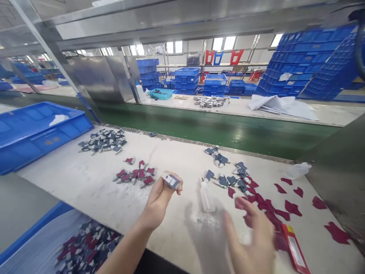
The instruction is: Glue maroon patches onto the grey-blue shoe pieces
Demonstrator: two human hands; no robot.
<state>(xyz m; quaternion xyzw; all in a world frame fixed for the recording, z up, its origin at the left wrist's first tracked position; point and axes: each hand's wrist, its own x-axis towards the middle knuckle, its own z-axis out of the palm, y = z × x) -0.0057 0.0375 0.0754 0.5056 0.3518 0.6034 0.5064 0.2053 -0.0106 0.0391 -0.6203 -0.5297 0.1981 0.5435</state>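
My left hand is closed around a small grey-and-white part, its pale face turned up. My right hand, smeared by motion, hovers over the right side of the table with thumb and fingers apart. Flat dark red pieces lie just beyond its fingertips. Between the hands a small white squeeze bottle lies on the tabletop. Grey-blue parts are scattered behind the bottle. Left of my left hand sits a group of parts with dark red faces.
A heap of grey parts lies at the back left, beside a blue crate. A lined bin of mixed parts stands below the near edge. A red-and-yellow box lies at right, near a metal side wall. A green belt runs behind.
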